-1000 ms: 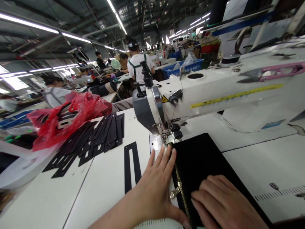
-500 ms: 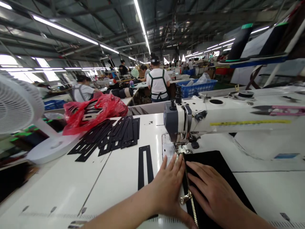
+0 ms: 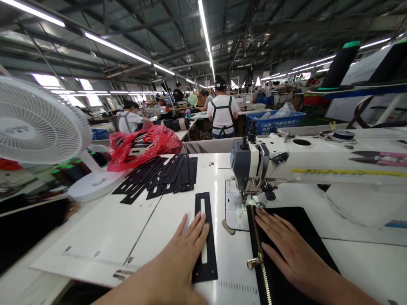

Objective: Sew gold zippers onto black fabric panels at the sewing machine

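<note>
My left hand (image 3: 186,250) is open, fingers stretched, its fingertips at the left edge of a black slotted strip (image 3: 208,254) on the white table. Whether it presses the strip or hovers over it I cannot tell. My right hand (image 3: 289,250) lies flat and open on black fabric (image 3: 305,228). Along the fabric's left side runs a gold zipper (image 3: 264,275) with its metal pull (image 3: 254,262) hanging to the left. The zipper's far end sits at the needle area of a white sewing machine (image 3: 286,156).
A pile of black slotted strips (image 3: 171,173) lies behind, by a red plastic bag (image 3: 149,142). A white fan (image 3: 41,123) stands at left. Pink-handled snips (image 3: 388,158) rest on the machine arm. Co-workers sit beyond, near a blue basket (image 3: 280,122).
My left hand has moved left off the zipper and over to the single black strip. My right hand stays on the fabric. The view has turned slightly left.
</note>
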`<state>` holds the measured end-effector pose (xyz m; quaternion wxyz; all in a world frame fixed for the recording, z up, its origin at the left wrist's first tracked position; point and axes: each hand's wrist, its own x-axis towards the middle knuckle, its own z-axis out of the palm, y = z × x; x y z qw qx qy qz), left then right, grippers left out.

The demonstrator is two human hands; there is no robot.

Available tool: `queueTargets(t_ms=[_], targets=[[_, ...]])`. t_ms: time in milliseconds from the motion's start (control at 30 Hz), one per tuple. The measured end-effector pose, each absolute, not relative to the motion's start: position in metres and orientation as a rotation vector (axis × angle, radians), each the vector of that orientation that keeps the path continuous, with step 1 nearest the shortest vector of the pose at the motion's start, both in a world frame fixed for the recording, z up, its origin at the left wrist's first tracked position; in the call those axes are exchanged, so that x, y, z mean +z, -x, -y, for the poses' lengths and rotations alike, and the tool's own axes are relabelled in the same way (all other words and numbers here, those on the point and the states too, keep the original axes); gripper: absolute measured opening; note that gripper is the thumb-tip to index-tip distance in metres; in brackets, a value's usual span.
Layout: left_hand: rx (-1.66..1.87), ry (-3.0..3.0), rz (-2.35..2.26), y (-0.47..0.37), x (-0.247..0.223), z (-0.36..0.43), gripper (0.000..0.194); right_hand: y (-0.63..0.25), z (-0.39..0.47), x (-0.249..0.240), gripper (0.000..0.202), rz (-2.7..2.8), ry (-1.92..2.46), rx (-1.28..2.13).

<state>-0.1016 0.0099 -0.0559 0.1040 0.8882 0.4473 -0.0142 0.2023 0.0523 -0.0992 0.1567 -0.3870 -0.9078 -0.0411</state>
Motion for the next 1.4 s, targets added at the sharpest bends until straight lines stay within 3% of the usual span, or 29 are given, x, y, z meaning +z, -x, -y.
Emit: queueTargets(t_ms=[100,167,500,633,833,933,1133,1400], targets=[[-0.045,-2.708,-1.347,0.113,-0.085,0.015,0.083,-0.202,-0.052,-0.092,0.054,2.602,1.127,0.024],[0.075,-2.777,-1.336,0.114,-0.101,0.026,0.074,-0.199,-0.051,-0.085,0.052,2.598,1.167,0.136],[0.110,-2.728,-1.252,0.120,-0.092,0.030,0.103,-0.164,-0.047,-0.079,0.035,2.401,1.521,0.255],[0.058,-2.657,-1.263,0.117,-0.077,0.032,0.113,-0.165,-0.046,-0.080,0.049,2.471,1.517,0.311],[0.165,-2.639,-1.260,0.123,-0.064,0.034,0.092,-0.179,-0.050,-0.072,0.081,2.633,1.435,0.397],[0.225,-2.622,-1.235,0.126,-0.064,0.027,0.077,-0.186,-0.054,-0.069,0.083,2.659,1.407,0.360],[0.398,-2.637,-1.372,0.106,-0.065,-0.006,0.056,-0.195,-0.057,-0.082,0.044,2.597,1.312,0.142],[0.724,-2.568,-1.319,0.096,-0.081,-0.027,0.049,-0.190,-0.043,-0.107,0.047,2.578,1.099,-0.310]])
